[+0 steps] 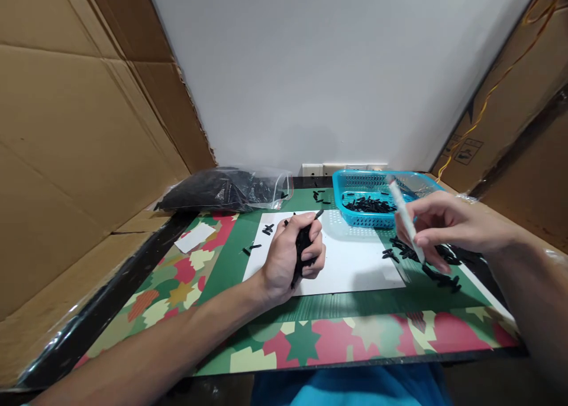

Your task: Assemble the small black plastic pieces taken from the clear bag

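Observation:
My left hand (295, 252) is closed around a bunch of small black stick-like pieces (303, 247), above a white sheet of paper (350, 270). One piece pokes out between its thumb and forefinger. On the right, my right hand (437, 222) pinches a white pen (403, 213) that slants down to the left. Just under that hand lies a loose pile of the same black pieces (441, 276), partly hidden by the fingers. A few black pieces (268, 229) rest on the paper's left part.
A blue plastic basket (364, 221) with many black pieces stands at the back right. A clear zip bag (213, 190) of dark contents lies at the back left. Cardboard walls (80, 98) flank the patterned mat (306, 341). A small white paper (195, 237) lies left.

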`<state>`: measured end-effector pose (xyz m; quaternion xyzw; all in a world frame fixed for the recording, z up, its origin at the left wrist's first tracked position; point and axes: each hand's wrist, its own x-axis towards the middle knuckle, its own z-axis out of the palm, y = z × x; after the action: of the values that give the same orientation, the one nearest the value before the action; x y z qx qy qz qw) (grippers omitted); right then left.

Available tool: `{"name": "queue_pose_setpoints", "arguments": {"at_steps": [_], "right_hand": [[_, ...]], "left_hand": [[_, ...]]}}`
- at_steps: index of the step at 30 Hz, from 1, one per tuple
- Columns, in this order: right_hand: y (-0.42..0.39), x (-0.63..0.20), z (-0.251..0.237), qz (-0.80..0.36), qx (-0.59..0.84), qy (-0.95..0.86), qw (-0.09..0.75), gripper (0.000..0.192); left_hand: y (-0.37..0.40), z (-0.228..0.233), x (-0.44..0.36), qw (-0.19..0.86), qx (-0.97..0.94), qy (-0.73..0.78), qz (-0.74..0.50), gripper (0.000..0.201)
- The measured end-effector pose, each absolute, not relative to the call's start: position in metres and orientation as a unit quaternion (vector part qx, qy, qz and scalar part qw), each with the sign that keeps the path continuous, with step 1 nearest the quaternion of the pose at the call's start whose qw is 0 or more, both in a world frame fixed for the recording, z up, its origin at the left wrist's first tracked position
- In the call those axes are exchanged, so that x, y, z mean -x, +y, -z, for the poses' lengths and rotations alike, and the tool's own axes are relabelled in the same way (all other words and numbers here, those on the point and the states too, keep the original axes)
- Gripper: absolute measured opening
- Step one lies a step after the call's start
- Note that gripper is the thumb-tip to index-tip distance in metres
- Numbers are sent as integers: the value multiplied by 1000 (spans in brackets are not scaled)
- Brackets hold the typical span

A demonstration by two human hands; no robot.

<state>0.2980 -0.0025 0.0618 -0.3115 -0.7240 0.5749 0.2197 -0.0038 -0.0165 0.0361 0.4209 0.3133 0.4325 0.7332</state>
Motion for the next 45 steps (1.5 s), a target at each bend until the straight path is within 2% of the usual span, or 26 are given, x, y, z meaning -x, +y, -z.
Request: {"name": "queue_pose_setpoints", "arguments": {"at_steps": [3,6,10,13,15,20,28,36,40,45], "right_hand": [[-5,-281,-57,-537,271,-696,393,22],[-12,-248,-48,-388,268,-660,585,23],[-25,-214,-32,-200,266,-674,660,22],[-29,-207,-21,-103,225,-705,665,33],[-29,-207,-16,-77,216,-719,655,39],[-27,-206,-10,-98,216,-747,621,40],[-25,-207,-7,-94,204,-729,646,42],[-21,-207,-5,-109,157,-745,639,56],[-24,-207,-8,-99,176,-753,626,49],[-29,-202,-18,-58,202,-780,590,26]], "left_hand": [[-18,-34,2,738,-435,316,-408,38],[-19,-30,1,747,-432,322,-389,39],[-20,-27,1,763,-420,317,-375,39],[-21,-26,1,771,-421,303,-369,40],[-22,-26,0,771,-426,297,-368,41],[-22,-27,-1,769,-435,291,-367,42],[-22,-26,0,771,-434,288,-367,42],[-22,-25,-1,761,-446,291,-370,42],[-21,-25,0,761,-447,289,-370,41],[-20,-24,0,759,-460,274,-370,41]]}}
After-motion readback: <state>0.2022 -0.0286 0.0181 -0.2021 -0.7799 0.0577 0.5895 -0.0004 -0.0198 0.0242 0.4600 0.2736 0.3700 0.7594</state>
